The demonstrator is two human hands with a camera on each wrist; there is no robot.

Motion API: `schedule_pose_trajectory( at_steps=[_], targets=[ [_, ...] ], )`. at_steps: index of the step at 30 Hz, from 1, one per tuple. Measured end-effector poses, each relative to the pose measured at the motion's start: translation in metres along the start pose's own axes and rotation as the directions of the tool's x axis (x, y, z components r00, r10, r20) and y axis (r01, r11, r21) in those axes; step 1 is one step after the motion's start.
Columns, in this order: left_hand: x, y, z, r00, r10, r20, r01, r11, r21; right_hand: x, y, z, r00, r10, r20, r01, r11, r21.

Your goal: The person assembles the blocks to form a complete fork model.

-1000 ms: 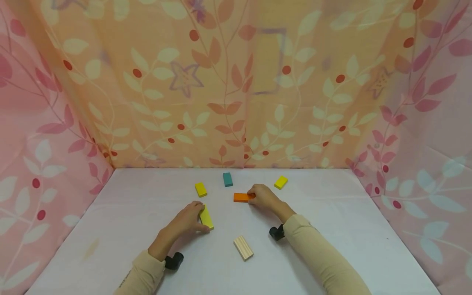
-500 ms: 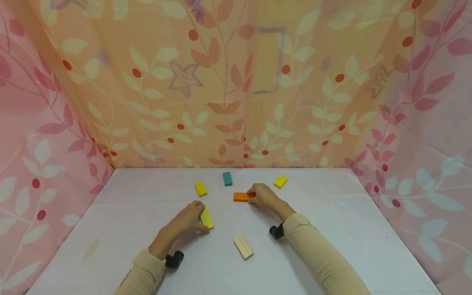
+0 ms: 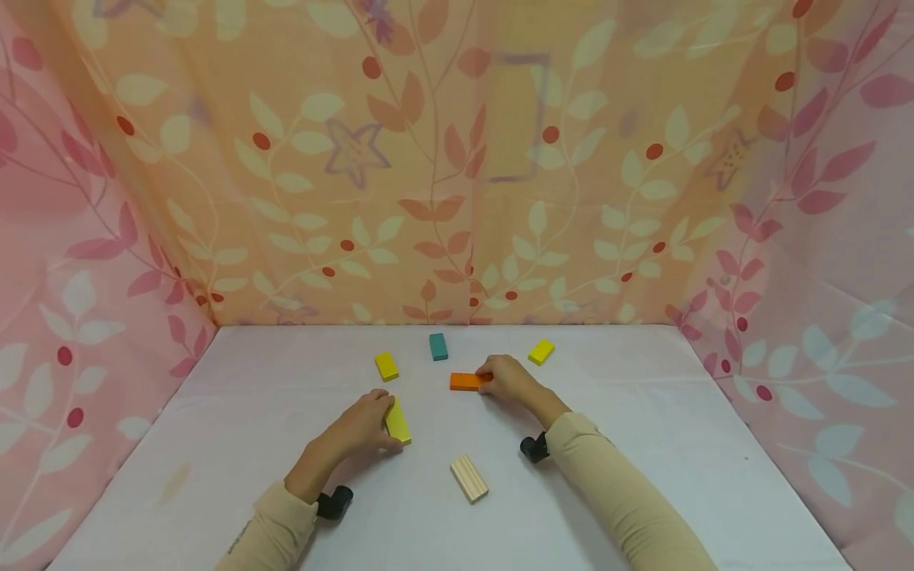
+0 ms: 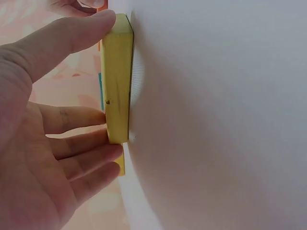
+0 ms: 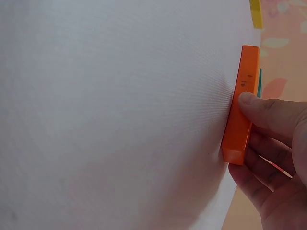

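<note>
My left hand (image 3: 362, 424) holds a long yellow wooden block (image 3: 397, 420) lying on the white tabletop. In the left wrist view the thumb presses one end of this yellow block (image 4: 118, 81), and the fingertips lie along its side and other end. Farther back, my right hand (image 3: 510, 381) grips the right end of an orange block (image 3: 466, 382). Seen from the right wrist, the thumb lies on the face of the orange block (image 5: 241, 108) with the other fingers behind and under its end; part of them is hidden.
Between the forearms lies a plain striped wooden block (image 3: 469, 478). Toward the back are a small yellow block (image 3: 386, 366), a teal block (image 3: 439, 346) and another yellow block (image 3: 541, 351). Floral cloth (image 3: 428, 198) walls off the back and both sides of the table (image 3: 628, 476).
</note>
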State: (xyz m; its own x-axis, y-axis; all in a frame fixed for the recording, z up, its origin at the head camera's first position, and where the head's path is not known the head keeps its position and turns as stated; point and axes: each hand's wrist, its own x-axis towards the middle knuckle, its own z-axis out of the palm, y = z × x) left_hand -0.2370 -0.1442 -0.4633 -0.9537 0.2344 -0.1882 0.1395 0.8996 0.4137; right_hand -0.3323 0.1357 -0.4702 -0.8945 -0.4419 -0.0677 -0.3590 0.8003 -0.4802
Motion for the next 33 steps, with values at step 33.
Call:
schedule_pose_trajectory(
  at_steps=[33],
  targets=[
    [0.025, 0.027, -0.009, 0.974, 0.214, -0.070, -0.212, 0.977, 0.030, 0.000, -0.001, 0.000, 1.000, 0.016, 0.003, -0.016, 1.000, 0.015]
  ],
)
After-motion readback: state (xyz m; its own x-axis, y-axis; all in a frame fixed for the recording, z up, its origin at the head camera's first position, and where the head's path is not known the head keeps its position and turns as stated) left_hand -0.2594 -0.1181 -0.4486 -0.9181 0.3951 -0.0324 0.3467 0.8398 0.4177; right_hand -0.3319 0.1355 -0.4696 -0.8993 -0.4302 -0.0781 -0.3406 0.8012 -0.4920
